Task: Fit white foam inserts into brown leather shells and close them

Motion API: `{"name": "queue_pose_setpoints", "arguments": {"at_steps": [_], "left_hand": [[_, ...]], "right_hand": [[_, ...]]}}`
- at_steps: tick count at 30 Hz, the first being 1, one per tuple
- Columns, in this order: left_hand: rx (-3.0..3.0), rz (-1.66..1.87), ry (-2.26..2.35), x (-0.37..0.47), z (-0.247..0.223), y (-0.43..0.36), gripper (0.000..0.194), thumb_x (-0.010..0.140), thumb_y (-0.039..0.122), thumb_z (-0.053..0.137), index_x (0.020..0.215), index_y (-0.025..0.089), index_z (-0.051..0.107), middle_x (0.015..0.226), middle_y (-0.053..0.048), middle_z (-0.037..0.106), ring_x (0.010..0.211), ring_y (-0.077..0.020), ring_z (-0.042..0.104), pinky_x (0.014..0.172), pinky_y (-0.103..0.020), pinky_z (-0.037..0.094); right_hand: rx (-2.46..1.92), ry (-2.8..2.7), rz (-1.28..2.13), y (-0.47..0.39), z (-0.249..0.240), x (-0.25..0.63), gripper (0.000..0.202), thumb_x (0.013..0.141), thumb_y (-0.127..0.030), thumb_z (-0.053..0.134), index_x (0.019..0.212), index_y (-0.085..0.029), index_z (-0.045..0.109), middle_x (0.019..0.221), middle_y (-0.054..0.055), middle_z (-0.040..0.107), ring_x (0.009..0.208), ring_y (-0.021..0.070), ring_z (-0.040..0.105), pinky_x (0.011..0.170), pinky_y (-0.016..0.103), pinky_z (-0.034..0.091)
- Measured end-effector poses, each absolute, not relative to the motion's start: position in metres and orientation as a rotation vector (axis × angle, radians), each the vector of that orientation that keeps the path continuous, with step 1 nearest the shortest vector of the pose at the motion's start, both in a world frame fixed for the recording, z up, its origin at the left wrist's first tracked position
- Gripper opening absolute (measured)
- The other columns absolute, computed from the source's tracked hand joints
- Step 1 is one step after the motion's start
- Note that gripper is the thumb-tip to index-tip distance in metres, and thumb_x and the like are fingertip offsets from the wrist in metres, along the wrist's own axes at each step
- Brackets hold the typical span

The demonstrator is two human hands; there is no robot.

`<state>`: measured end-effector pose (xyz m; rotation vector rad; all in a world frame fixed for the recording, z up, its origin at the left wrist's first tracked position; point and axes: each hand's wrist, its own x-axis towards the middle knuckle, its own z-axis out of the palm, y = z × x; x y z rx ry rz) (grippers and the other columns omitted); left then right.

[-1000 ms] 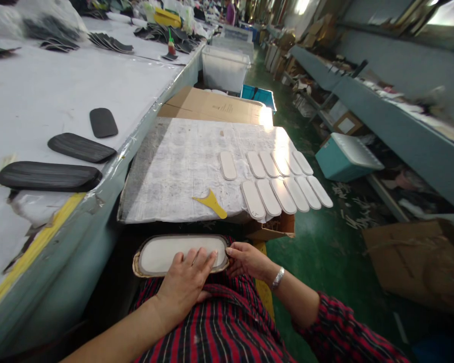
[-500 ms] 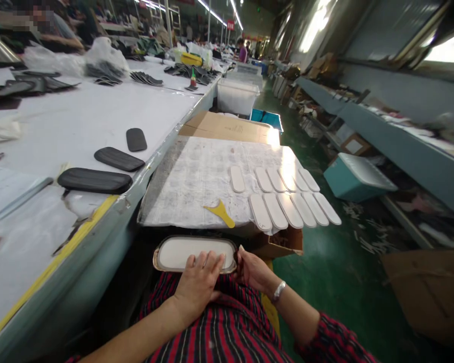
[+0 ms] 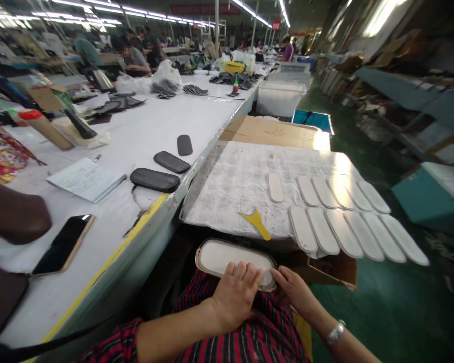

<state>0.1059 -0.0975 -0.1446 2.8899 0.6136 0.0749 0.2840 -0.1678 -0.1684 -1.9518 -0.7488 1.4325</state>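
A long oval panel, pale on its face with a darker rim and a tan edge, rests over my lap. My left hand lies across its near right part, fingers over the face and holding it down. At the panel's right end my right hand has thumb and fingertips closed on the edge; what exactly is pinched there is partly hidden. Beyond the panel, a yellow forked tool lies on the white-covered board. Two rows of pale oval pieces and one separate piece are laid out there.
An open cardboard box sits below the board's right side. The long white table on the left carries black oval pieces, a notebook and a phone. Clear plastic bins and a teal box stand farther off.
The view has swung left, bringing the phone and notebook into sight. Both hands keep their places on the oval panel, with little visible movement relative to it.
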Motion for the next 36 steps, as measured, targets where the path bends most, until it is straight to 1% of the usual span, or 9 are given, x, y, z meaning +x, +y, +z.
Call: {"name": "queue_pose_setpoints", "arguments": {"at_steps": [4, 7, 9, 12, 14, 17, 27, 32, 36], "left_hand": [[2.68, 0.173, 0.54, 0.084, -0.132, -0.093, 0.089, 0.07, 0.065, 0.046, 0.138, 0.017, 0.016, 0.125, -0.017, 0.044, 0.114, -0.0324, 0.039, 0.095, -0.05, 0.031], [2.263, 0.394, 0.653, 0.051, -0.123, -0.075, 0.056, 0.084, 0.047, 0.04, 0.132, 0.019, 0.031, 0.125, -0.011, 0.047, 0.114, -0.0219, 0.044, 0.097, -0.036, 0.036], [1.904, 0.66, 1.004, 0.029, -0.125, -0.054, 0.039, 0.088, 0.037, 0.033, 0.121, 0.02, 0.043, 0.119, -0.008, 0.052, 0.107, -0.0165, 0.05, 0.092, -0.03, 0.041], [1.583, 0.738, 1.332, 0.008, -0.138, -0.021, 0.038, 0.084, 0.039, 0.042, 0.113, 0.017, 0.05, 0.109, -0.007, 0.057, 0.099, -0.0166, 0.054, 0.086, -0.029, 0.044], [1.613, 0.569, 1.282, 0.004, -0.146, -0.007, 0.035, 0.08, 0.04, 0.049, 0.104, 0.017, 0.058, 0.102, -0.006, 0.06, 0.095, -0.0171, 0.055, 0.085, -0.029, 0.044], [1.761, 0.423, 1.192, 0.007, -0.148, -0.004, 0.031, 0.083, 0.039, 0.043, 0.085, 0.018, 0.065, 0.084, -0.003, 0.062, 0.082, -0.0152, 0.057, 0.076, -0.026, 0.044], [2.209, 0.328, 1.371, 0.013, -0.136, -0.029, 0.037, 0.089, 0.032, 0.028, 0.071, 0.017, 0.058, 0.072, -0.002, 0.053, 0.07, -0.0126, 0.051, 0.07, -0.026, 0.039], [1.594, 0.406, 1.172, 0.001, -0.143, -0.011, 0.037, 0.086, 0.042, 0.035, 0.071, 0.016, 0.057, 0.073, -0.002, 0.056, 0.075, -0.014, 0.054, 0.071, -0.025, 0.042], [0.967, 0.409, 0.999, -0.003, -0.168, 0.002, 0.034, 0.074, 0.047, 0.057, 0.073, 0.014, 0.051, 0.066, 0.001, 0.053, 0.062, -0.01, 0.051, 0.058, -0.021, 0.042]], "right_hand": [[-1.933, -0.672, 1.477, -0.167, -0.166, 0.284, 0.039, 0.071, -0.058, 0.045, 0.068, -0.022, 0.032, 0.049, -0.006, 0.05, 0.046, 0.0182, 0.058, 0.041, 0.026, 0.044], [-1.944, -0.608, 1.52, -0.168, -0.165, 0.283, 0.038, 0.07, -0.057, 0.047, 0.068, -0.022, 0.033, 0.049, -0.005, 0.051, 0.048, 0.0181, 0.059, 0.045, 0.027, 0.045], [-1.923, -0.584, 1.531, -0.168, -0.165, 0.283, 0.039, 0.071, -0.058, 0.047, 0.068, -0.021, 0.034, 0.051, -0.005, 0.05, 0.049, 0.0169, 0.058, 0.047, 0.027, 0.045], [-1.874, -0.574, 1.51, -0.169, -0.167, 0.282, 0.04, 0.072, -0.058, 0.047, 0.068, -0.021, 0.035, 0.051, -0.006, 0.047, 0.047, 0.014, 0.054, 0.048, 0.026, 0.044], [-1.868, -0.566, 1.505, -0.169, -0.168, 0.282, 0.04, 0.072, -0.059, 0.047, 0.067, -0.021, 0.035, 0.051, -0.006, 0.045, 0.047, 0.013, 0.052, 0.048, 0.025, 0.043], [-1.877, -0.555, 1.489, -0.17, -0.169, 0.281, 0.04, 0.072, -0.058, 0.047, 0.067, -0.02, 0.035, 0.053, -0.006, 0.043, 0.049, 0.012, 0.05, 0.048, 0.024, 0.042], [-1.855, -0.51, 1.475, -0.176, -0.172, 0.279, 0.041, 0.072, -0.059, 0.048, 0.066, -0.02, 0.035, 0.057, -0.005, 0.037, 0.052, 0.01, 0.042, 0.049, 0.023, 0.042], [-1.87, -0.54, 1.45, -0.174, -0.173, 0.279, 0.04, 0.072, -0.058, 0.047, 0.064, -0.02, 0.034, 0.057, -0.004, 0.038, 0.052, 0.0115, 0.043, 0.047, 0.023, 0.04], [-1.826, -0.554, 1.457, -0.175, -0.176, 0.28, 0.041, 0.073, -0.057, 0.048, 0.063, -0.02, 0.032, 0.057, -0.005, 0.034, 0.052, 0.0102, 0.038, 0.046, 0.021, 0.037]]}}
